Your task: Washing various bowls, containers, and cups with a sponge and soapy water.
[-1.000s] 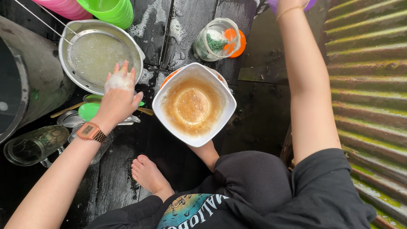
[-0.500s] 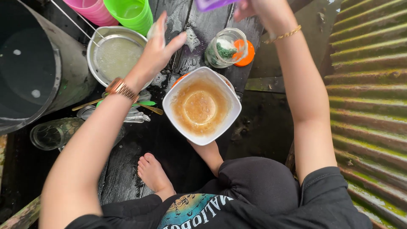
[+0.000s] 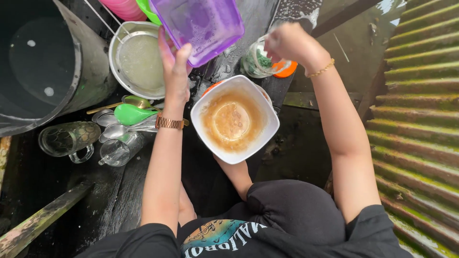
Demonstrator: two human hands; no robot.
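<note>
My left hand (image 3: 176,71) grips the near edge of a purple see-through plastic container (image 3: 203,24) and holds it tilted above the wet dark boards. My right hand (image 3: 289,44) is curled into a fist just right of the container, apart from it; nothing shows in its fingers. Below both hands stands a white square bowl (image 3: 267,138) with brown soapy liquid in it. A small glass jar (image 3: 253,59) with something green inside and an orange lid beside it sits under my right hand.
A metal strainer (image 3: 138,62) and a large metal pot (image 3: 43,62) stand at the left. A green spoon (image 3: 131,113), metal spoons (image 3: 114,131) and two glass mugs (image 3: 67,138) lie near my left forearm. Pink cups (image 3: 126,7) are at the top. Corrugated sheeting (image 3: 416,119) runs along the right.
My right hand brought the purple container down into view and let go of it. My left hand rose from the strainer and took hold of the container.
</note>
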